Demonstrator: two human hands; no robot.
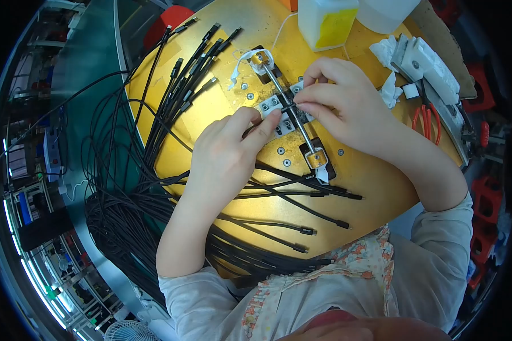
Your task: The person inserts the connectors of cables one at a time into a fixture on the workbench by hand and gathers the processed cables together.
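A metal fixture with a steel rod between two brass-coloured end blocks is mounted on the gold-coloured work surface. At the rod's middle, my left hand is closed, thumb and forefinger pinching a black cable over the screwed metal plates. From the other side of the rod, my right hand pinches at the same short dark piece; its fingertips hide most of the end. White strips of tape or cloth hang at both end blocks. Several black cables with plug ends lie beneath and beside my left forearm.
A big bundle of black cables hangs over the left side. More cable ends fan out at the upper left. A bottle with a yellow label stands at the back. Red-handled pliers or cutters lie at the right, near white wrapped blocks.
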